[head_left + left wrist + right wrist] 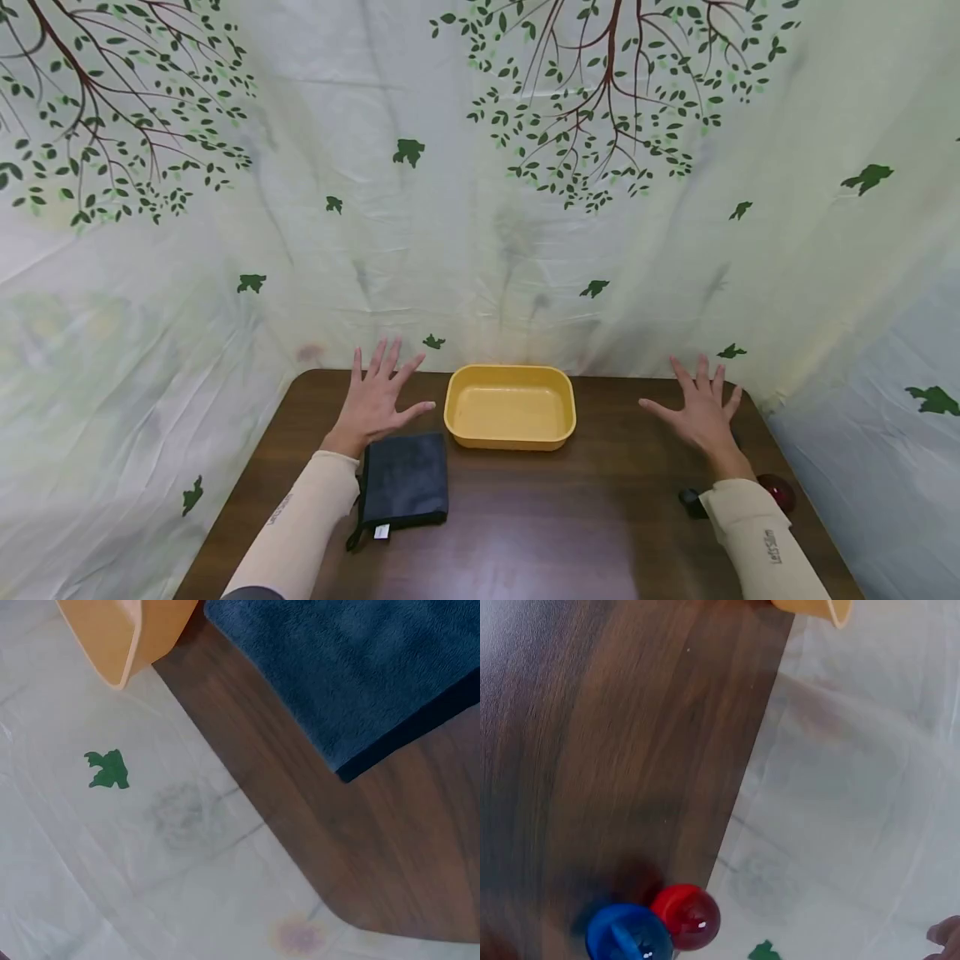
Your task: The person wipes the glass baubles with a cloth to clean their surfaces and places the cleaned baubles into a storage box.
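Note:
My left hand (pixel 378 398) is raised with its fingers spread, over the far left part of the table, and holds nothing. Just below it lies a folded dark blue cloth (pixel 407 479) with a plush surface and a small white tag. Between the hands stands a yellow rectangular tub (pixel 510 408). Fingers spread too, my right hand (pixel 703 417) hovers over the far right side, holding nothing. Near its wrist are a dark red glossy ball (pixel 776 493) and a small black object (pixel 692 502), partly hidden by the sleeve. The right wrist view shows a red ball (pixel 686 916) beside a blue round thing (pixel 628 934).
The brown wooden table (pixel 540 525) has rounded far corners. Directly behind its far edge hangs a white curtain (pixel 465 233) printed with branches and green leaves, which also runs along both sides.

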Motion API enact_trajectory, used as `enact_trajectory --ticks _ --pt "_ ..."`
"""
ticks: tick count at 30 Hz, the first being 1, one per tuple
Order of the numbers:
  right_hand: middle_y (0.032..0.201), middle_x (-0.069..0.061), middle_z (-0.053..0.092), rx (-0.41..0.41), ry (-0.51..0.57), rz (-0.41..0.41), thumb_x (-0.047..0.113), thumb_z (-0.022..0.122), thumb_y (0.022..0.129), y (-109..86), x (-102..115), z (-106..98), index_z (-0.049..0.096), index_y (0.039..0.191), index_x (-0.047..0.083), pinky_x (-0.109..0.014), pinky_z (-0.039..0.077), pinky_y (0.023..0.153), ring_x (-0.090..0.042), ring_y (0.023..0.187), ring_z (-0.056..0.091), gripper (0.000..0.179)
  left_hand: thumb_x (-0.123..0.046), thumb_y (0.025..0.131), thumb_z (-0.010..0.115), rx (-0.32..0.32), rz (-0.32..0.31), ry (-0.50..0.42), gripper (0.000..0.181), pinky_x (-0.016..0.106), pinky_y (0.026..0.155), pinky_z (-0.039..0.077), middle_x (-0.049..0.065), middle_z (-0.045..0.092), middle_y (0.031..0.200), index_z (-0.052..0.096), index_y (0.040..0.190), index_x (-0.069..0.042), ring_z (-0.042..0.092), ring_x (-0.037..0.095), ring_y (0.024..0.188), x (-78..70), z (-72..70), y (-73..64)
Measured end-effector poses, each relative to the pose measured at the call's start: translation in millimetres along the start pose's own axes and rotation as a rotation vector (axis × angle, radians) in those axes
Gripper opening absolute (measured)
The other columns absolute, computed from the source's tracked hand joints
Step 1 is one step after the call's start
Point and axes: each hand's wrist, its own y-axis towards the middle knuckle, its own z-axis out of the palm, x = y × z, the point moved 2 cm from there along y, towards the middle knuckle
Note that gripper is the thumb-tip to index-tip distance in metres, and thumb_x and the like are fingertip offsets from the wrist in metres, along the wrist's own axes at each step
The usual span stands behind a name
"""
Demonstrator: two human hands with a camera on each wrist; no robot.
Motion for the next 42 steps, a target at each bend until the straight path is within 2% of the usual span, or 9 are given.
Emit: enact_trajectory --ticks 5,11,17,24,28,33,36,42 --pt "0.156 -0.024 -0.018 -0.019 0.023 0.008 0.064 0.060 0.084 -4.5 -9.0 -3.5 0.003 0.156 0.023 -0.076 -0.015 0.098 -0.046 0.138 -0.025 0.101 -0.069 0.086 0.051 0.044 -0.010 -0.051 0.083 0.062 0.113 -0.004 0.018 0.013 0.159 0.033 0.151 -0.021 0.004 0.036 0.146 0.9 8.2 -6.9" --pt "0.157 -0.022 -0.018 -0.042 0.081 0.009 0.059 0.062 0.085 -11.6 -20.9 -9.7 0.004 0.156 0.022 -0.076 -0.012 0.100 -0.046 0.138 -0.023 0.099 -0.062 0.087 0.056 0.018 -0.009 -0.100 0.078 0.063 0.113 0.005 0.018 0.018 0.158 0.036 0.150 -0.021 0.015 0.039 0.144 -0.9 17.7 -14.4" --pt "0.158 -0.026 -0.005 -0.092 0.111 0.020 0.054 0.065 0.085 -25.0 -37.5 -11.2 0.015 0.155 0.014 -0.077 -0.005 0.099 -0.050 0.140 -0.013 0.094 -0.060 0.087 0.057 -0.002 -0.030 -0.170 0.075 0.063 0.113 0.007 0.019 0.022 0.157 0.041 0.148 -0.018 0.016 0.037 0.144 -3.2 29.5 -23.8" --pt "0.157 -0.026 0.010 -0.206 0.203 0.054 0.042 0.072 0.083 -47.0 -57.4 -5.9 0.033 0.149 0.007 -0.074 -0.006 0.102 -0.047 0.143 -0.002 0.084 -0.049 0.085 0.066 -0.028 -0.083 -0.326 0.074 0.063 0.113 0.009 0.023 0.032 0.152 0.043 0.145 -0.011 0.022 0.040 0.142 -7.3 42.8 -37.7" --pt "0.154 -0.027 0.022 -0.266 0.276 0.111 0.033 0.077 0.082 -60.0 -67.8 -0.1 0.042 0.142 0.003 -0.073 -0.002 0.103 -0.045 0.143 0.008 0.076 -0.044 0.082 0.072 -0.039 -0.122 -0.383 0.076 0.064 0.111 0.015 0.025 0.034 0.150 0.045 0.143 -0.007 0.025 0.043 0.140 -9.4 56.2 -49.6" --pt "0.149 -0.026 0.034 -0.316 0.352 0.204 0.027 0.079 0.080 -72.2 -83.2 7.8 0.044 0.141 0.003 -0.073 0.003 0.102 -0.048 0.136 0.025 0.075 -0.040 0.082 0.074 -0.067 -0.160 -0.461 0.074 0.064 0.110 0.017 0.027 0.036 0.148 0.046 0.142 -0.006 0.028 0.045 0.138 -13.5 72.5 -63.2" --pt "0.150 -0.025 0.033 -0.315 0.372 0.275 0.028 0.079 0.081 -79.0 -93.6 9.8 0.040 0.145 0.005 -0.071 0.003 0.102 -0.048 0.135 0.026 0.079 -0.039 0.081 0.075 -0.066 -0.178 -0.495 0.074 0.064 0.110 0.018 0.026 0.038 0.147 0.047 0.141 -0.006 0.029 0.045 0.137 -17.3 81.0 -70.7" --pt "0.156 -0.026 0.016 -0.237 0.387 0.406 0.036 0.076 0.083 -91.6 -112.6 10.8 0.028 0.151 0.006 -0.069 -0.007 0.105 -0.050 0.140 0.012 0.088 -0.043 0.081 0.075 -0.015 -0.257 -0.570 0.076 0.061 0.113 0.015 0.023 0.034 0.151 0.047 0.142 -0.007 0.025 0.043 0.140 -22.3 91.8 -82.7"
